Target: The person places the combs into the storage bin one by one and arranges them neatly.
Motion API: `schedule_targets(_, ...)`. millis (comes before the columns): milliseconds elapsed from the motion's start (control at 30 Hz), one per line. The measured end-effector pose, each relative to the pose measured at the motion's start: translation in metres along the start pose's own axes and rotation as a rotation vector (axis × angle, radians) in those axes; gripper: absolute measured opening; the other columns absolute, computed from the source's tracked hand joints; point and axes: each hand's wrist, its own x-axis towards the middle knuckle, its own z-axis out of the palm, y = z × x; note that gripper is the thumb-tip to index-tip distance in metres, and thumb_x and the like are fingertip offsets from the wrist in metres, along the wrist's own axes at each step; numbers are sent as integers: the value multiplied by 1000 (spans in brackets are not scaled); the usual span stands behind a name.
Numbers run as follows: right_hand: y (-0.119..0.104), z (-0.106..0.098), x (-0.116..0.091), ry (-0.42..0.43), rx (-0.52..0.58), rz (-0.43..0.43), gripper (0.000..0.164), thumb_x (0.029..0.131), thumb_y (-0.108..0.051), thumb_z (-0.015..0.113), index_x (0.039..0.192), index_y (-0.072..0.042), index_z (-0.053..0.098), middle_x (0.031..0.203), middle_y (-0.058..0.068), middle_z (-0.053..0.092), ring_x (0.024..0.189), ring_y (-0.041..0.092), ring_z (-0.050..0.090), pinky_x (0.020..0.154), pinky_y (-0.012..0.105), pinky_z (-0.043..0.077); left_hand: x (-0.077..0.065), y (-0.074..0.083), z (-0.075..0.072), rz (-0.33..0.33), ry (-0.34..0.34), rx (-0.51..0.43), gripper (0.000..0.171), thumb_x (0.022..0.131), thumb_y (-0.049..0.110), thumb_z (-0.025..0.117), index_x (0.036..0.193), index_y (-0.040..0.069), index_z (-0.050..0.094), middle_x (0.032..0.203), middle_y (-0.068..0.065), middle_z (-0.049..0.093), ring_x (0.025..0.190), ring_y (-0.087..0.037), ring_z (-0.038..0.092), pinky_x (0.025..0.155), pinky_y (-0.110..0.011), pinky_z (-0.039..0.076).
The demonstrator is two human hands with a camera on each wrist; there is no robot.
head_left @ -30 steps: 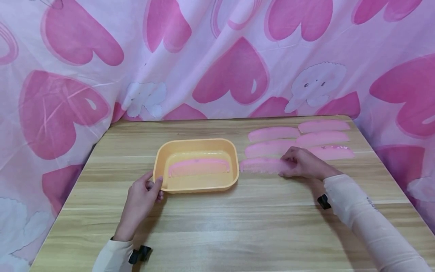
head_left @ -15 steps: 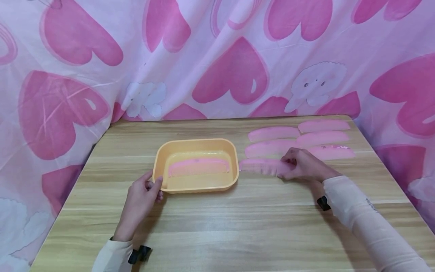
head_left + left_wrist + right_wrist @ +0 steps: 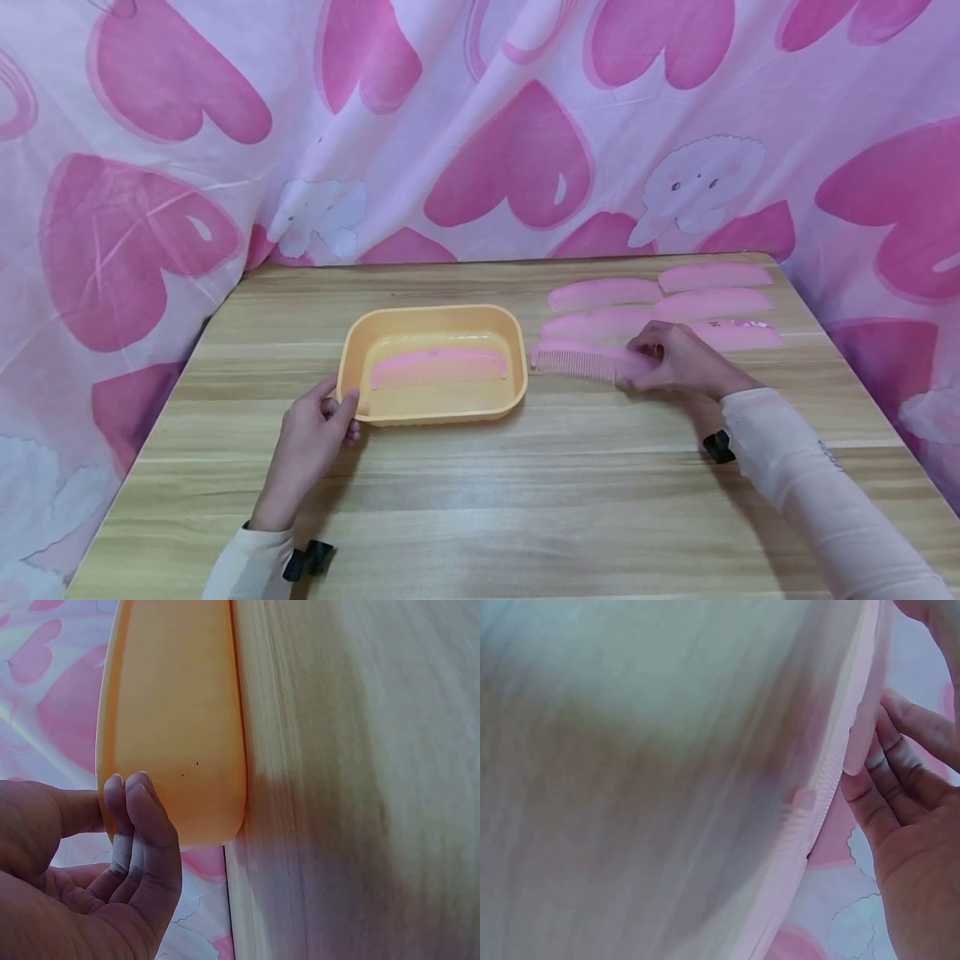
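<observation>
My left hand [image 3: 315, 450] grips the front left corner of a yellow-orange plastic tray [image 3: 435, 417], thumb at the rim. In the left wrist view, curled fingers [image 3: 154, 817] press the tray's outer wall [image 3: 176, 712]. One pink comb [image 3: 438, 358] lies flat inside the tray. To the right, my right hand [image 3: 678, 358] pinches the right end of another pink comb [image 3: 577, 358], whose teeth face me. That comb's right end is hidden by the fingers. In the right wrist view, the fingertips hold the pink comb [image 3: 866, 735] by its end.
Several more pink combs lie in two columns at the back right, among them one in the left column [image 3: 603, 293] and one with a printed pattern [image 3: 738, 335]. A heart-patterned curtain [image 3: 510, 167] hangs behind the wooden table [image 3: 480, 517].
The comb pinched by my right hand has tilted and shifted slightly right and away from me, and its teeth show more distinctly. My left hand and the tray stay put.
</observation>
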Motion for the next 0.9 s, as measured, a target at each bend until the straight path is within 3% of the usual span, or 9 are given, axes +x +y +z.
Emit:
schedule_targets(400,-4,-16,-1,25,21,63,47,72,-31,93,106,-4,75,92,4,65,82,20,55,68,25,49,0,1,0,2,-2,3,54,105,21,56,150,-7,41,72,-8,64,63,-17,64,49,-25,49)
schedule_targets(667,-8,-27,2,68,66,32,46,71,-22,94,106,-1,74,93,6,66,83,21,56,68,21,47,0,0,0,0,-5,2,56,105,21,56,150,-7,40,72,-8,63,63,-18,64,49,-25,49)
schedule_targets(900,-15,-34,12,84,9,8,42,72,-22,93,105,-4,76,91,2,67,81,18,55,66,24,48,1,-1,0,-3,-4,-1,56,106,23,56,151,-6,39,73,-8,64,63,-17,64,49,-25,48)
